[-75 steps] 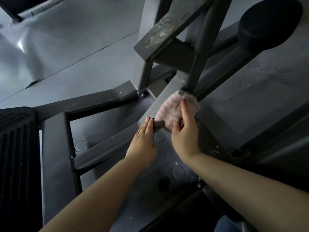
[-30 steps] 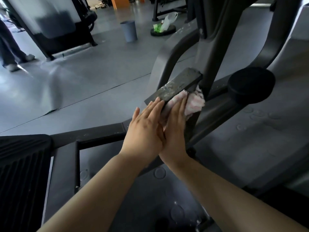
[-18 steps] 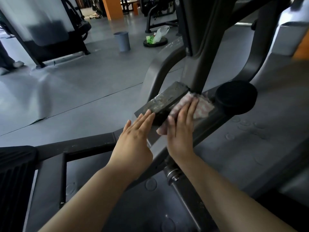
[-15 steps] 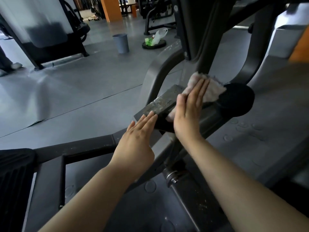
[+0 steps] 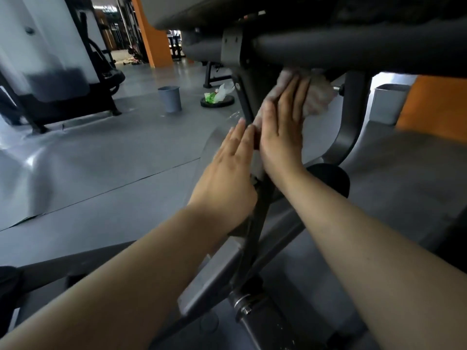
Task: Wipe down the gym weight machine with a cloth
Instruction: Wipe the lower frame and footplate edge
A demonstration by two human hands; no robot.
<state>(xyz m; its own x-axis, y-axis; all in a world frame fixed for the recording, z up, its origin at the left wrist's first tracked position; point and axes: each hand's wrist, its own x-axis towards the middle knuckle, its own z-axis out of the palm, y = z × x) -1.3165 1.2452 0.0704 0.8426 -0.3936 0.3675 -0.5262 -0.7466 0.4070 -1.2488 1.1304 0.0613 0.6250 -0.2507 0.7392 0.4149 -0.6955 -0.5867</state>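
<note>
Floor (image 5: 101, 173) is grey and runs back to an orange pillar (image 5: 151, 34). On it stand a grey bin (image 5: 170, 98) and, just right of it, a black disc (image 5: 217, 101) carrying a white-and-green bag (image 5: 220, 92). A second machine (image 5: 55, 79) with a white panel occupies the far left.

Weight machine (image 5: 353, 44) fills the centre and right. Its thick dark crossbar spans the top of the view. A narrow dark upright (image 5: 243, 102) drops from a grey bracket (image 5: 231, 46) and passes down between the two hands. A curved dark leg (image 5: 351, 127) descends on the right. A round black pad (image 5: 331, 180) sits behind the right forearm. Lower frame members with a bolted joint (image 5: 243, 303) lie beneath both arms.

Left hand (image 5: 227, 178): fingers straight and together, lying flat along the left side of the upright; this grip holds nothing.

Right hand (image 5: 283, 130): palm flat, fingers extended and slightly spread, not curled; the grip presses the cloth (image 5: 316, 97) against the machine just beneath the crossbar, right of the upright. The cloth is pale pink and bunched. Most of it lies under the fingers, with the remainder protruding past the fingertips to the upper right. The two hands sit side by side, nearly touching at the thumb edges
</note>
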